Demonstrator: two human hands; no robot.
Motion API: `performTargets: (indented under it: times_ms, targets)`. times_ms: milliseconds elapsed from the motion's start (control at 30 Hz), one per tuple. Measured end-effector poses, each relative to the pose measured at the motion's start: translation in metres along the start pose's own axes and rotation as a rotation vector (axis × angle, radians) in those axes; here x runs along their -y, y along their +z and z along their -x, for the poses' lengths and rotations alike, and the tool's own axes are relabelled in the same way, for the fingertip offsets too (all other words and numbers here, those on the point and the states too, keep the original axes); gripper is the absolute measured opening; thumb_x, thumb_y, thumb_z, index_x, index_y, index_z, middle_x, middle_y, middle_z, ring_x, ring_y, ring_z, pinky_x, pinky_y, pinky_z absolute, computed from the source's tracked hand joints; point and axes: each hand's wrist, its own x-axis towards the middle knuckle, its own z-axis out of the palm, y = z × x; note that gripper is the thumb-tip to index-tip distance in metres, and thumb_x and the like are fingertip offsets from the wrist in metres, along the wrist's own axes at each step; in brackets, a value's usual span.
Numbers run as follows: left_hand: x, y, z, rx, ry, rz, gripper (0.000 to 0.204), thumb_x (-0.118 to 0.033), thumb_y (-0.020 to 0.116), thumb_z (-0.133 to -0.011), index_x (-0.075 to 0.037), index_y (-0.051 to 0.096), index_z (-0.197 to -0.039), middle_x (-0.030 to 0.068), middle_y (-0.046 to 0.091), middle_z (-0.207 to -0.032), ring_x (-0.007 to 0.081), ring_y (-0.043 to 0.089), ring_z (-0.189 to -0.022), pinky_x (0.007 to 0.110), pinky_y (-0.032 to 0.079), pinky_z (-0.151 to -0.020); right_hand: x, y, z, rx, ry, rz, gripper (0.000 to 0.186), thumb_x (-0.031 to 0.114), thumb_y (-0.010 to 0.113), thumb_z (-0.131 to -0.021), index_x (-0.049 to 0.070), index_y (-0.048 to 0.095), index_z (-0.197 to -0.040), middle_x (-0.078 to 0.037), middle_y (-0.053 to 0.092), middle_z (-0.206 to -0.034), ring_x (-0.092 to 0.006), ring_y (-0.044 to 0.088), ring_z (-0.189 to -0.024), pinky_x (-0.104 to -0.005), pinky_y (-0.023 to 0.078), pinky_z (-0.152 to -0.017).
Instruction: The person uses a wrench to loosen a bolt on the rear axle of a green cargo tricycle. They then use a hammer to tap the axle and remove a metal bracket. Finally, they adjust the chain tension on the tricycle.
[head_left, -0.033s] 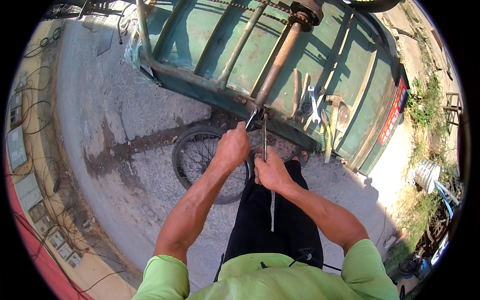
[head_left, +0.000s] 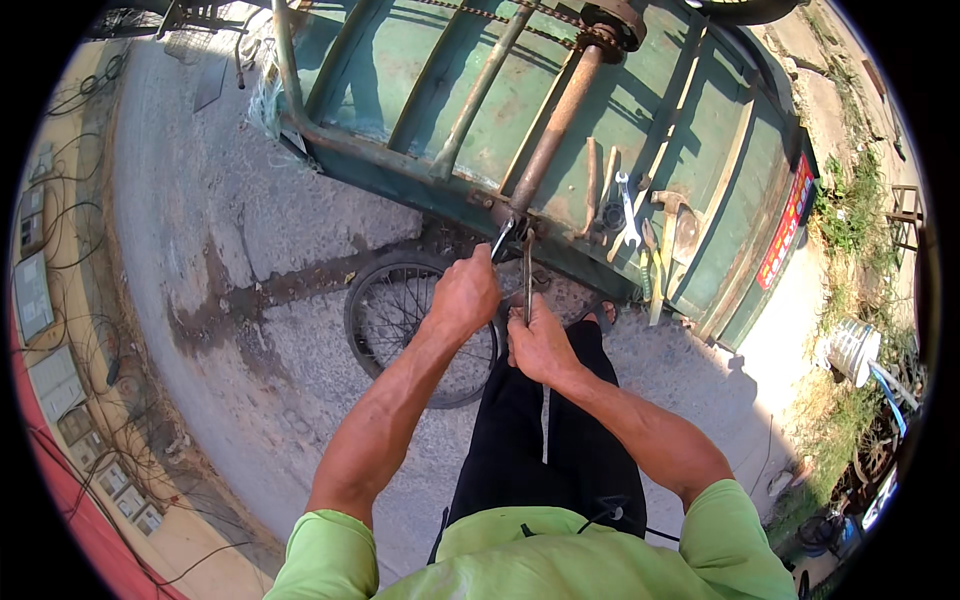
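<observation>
My left hand (head_left: 466, 294) is closed around a silver wrench (head_left: 503, 238), whose far end meets the end of the rusty axle (head_left: 553, 135). Just to its right, my right hand (head_left: 543, 340) grips a long, darker wrench (head_left: 528, 272) that points up to the same axle end. Its exact hold there is too small to make out. The axle crosses the green metal underside of an overturned cart (head_left: 425, 95), with a sprocket hub (head_left: 612, 28) and chain farther up. Beneath my hands a spoked wheel (head_left: 385, 320) lies on the ground, partly hidden by my left arm.
On the cart's underside, to the right, lie an open-end wrench (head_left: 627, 205), a hammer (head_left: 669, 200), pliers (head_left: 655, 262) and several other tools. A white bucket (head_left: 852, 350) stands by grass at the right. Electrical boxes (head_left: 33, 295) and loose cables line the left side.
</observation>
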Motion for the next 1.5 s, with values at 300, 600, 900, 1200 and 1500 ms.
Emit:
performTargets:
  times_ms: [300,600,900,1200,1500]
  targets:
    - [0.0,-0.002,0.001,0.0,0.005,-0.008,0.016,-0.014,0.054,-0.095,0.001,0.052,-0.1,0.0347,0.065,-0.086,0.0571,0.06,-0.087,0.065,0.044,-0.078,-0.072,-0.031,-0.072,-0.21,-0.238,0.522,0.037,0.013,0.058,-0.089,0.001,0.049,-0.123,-0.029,0.068,-0.091,-0.0494,0.066,-0.086,-0.0561,0.052,-0.076]
    - [-0.007,-0.005,0.002,0.057,-0.033,-0.012,0.015,-0.011,0.05,-0.094,0.002,0.052,-0.101,0.0357,0.066,-0.091,0.0558,0.063,-0.092,0.064,0.047,-0.083,-0.055,-0.11,-0.105,-0.043,-0.575,0.871,0.03,0.011,0.064,-0.084,0.001,0.056,-0.111,-0.024,0.068,-0.087,-0.0441,0.067,-0.086,-0.0528,0.054,-0.077]
    - [-0.002,0.004,0.001,-0.031,-0.001,0.008,0.017,-0.013,0.054,-0.096,0.003,0.052,-0.097,0.0347,0.064,-0.083,0.0561,0.061,-0.085,0.064,0.044,-0.076,0.026,-0.166,-0.142,-0.094,-0.859,0.984,0.022,0.004,0.058,-0.07,0.005,0.062,-0.091,-0.017,0.067,-0.081,-0.038,0.062,-0.079,-0.0504,0.05,-0.073]
    - [-0.008,-0.007,0.004,0.045,-0.03,-0.001,0.018,-0.01,0.051,-0.091,0.004,0.054,-0.1,0.0355,0.066,-0.092,0.0551,0.064,-0.091,0.063,0.048,-0.082,0.126,-0.174,-0.143,0.242,-0.582,1.5,0.012,0.009,0.064,-0.064,0.005,0.069,-0.075,-0.021,0.067,-0.071,-0.0391,0.069,-0.075,-0.0474,0.054,-0.071]
    - [-0.003,0.003,0.002,0.012,-0.021,0.083,0.018,-0.014,0.052,-0.095,0.003,0.052,-0.099,0.0368,0.064,-0.089,0.0575,0.06,-0.091,0.063,0.045,-0.08,0.153,-0.172,-0.124,0.164,-0.604,1.544,0.006,0.011,0.064,-0.063,0.006,0.066,-0.066,-0.02,0.066,-0.069,-0.0366,0.069,-0.071,-0.0456,0.053,-0.065]
